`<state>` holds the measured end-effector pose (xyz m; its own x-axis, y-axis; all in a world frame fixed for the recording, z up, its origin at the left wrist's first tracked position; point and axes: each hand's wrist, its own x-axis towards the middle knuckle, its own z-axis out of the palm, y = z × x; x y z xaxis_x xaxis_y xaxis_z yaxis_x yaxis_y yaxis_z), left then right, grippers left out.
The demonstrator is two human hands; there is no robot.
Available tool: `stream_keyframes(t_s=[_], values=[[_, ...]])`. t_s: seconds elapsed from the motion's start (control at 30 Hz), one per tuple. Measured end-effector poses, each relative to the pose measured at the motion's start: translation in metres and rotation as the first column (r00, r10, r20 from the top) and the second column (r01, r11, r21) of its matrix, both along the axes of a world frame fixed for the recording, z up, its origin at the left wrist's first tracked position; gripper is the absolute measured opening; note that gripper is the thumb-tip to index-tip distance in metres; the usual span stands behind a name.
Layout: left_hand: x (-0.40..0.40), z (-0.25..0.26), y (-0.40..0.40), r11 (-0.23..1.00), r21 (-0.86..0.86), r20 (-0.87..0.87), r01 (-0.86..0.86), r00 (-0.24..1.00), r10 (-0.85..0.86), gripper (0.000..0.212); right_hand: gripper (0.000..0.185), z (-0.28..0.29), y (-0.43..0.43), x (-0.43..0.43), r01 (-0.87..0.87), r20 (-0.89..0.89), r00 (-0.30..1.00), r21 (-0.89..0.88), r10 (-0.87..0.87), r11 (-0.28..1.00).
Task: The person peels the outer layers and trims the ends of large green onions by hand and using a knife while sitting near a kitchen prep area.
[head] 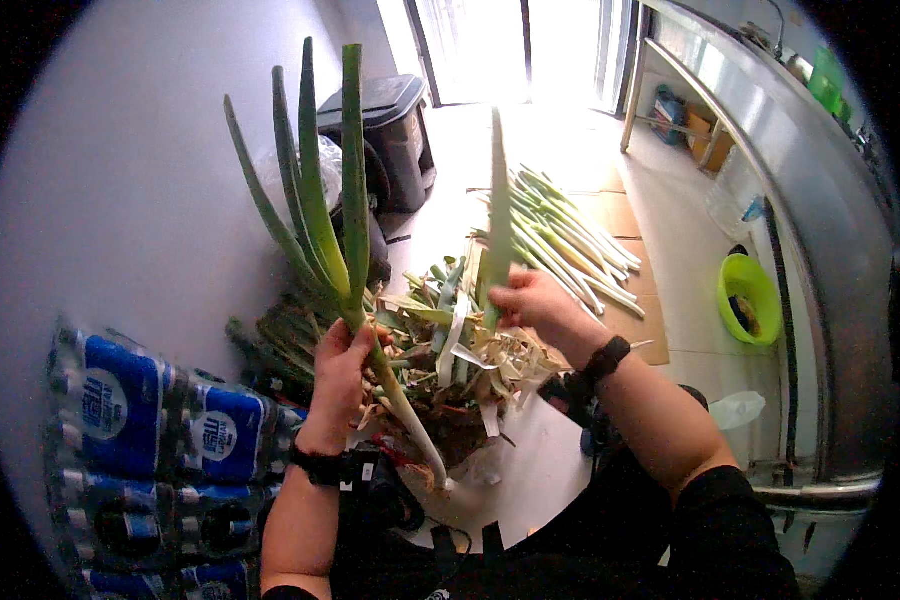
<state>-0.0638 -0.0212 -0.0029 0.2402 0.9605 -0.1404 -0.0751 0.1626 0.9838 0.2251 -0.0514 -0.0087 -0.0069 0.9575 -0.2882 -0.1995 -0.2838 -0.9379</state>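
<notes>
My left hand is closed around a long green onion, held upright and tilted, its green leaves fanning up and its white root end pointing down toward me. To its right, my right hand holds a single detached green onion leaf that stands upright. Below and between the hands lies a heap of onion trimmings, with dry skins and cut leaves. Beyond my right hand, several long green onions with white stems lie side by side on flattened cardboard.
Shrink-wrapped packs of bottles stand at the left by the wall. A dark pedal bin stands ahead on the left. At the right are a metal table, a lime-green basin and a plastic jug. Dark-green leaves lie near the packs.
</notes>
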Motion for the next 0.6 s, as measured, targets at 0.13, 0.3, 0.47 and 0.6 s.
stream_keyframes(t_s=[0.13, 0.3, 0.47, 0.6], values=[[-0.006, -0.015, 0.007, 0.991, 0.129, -0.045, -0.028, 0.998, 0.034, 0.013, 0.018, -0.026, -0.017, -0.022, -0.174, 0.204, 0.958, -0.143, 0.202, 0.974], [-0.002, -0.018, -0.001, 0.999, 0.041, -0.109, -0.030, 0.993, 0.035, 0.010, 0.035, -0.051, -0.020, -0.030, -0.325, 0.676, 0.604, -0.274, 0.421, 0.905], [0.003, -0.024, -0.003, 0.999, 0.032, -0.164, 0.031, 0.986, -0.026, 0.010, 0.027, -0.027, -0.014, -0.039, -0.223, 0.895, 0.428, 0.244, -0.130, 0.944], [0.008, -0.026, -0.008, 0.996, 0.034, -0.225, 0.085, 0.971, -0.075, 0.013, 0.014, 0.024, -0.006, -0.036, -0.208, 0.654, 0.460, 0.737, -0.601, 0.643]])
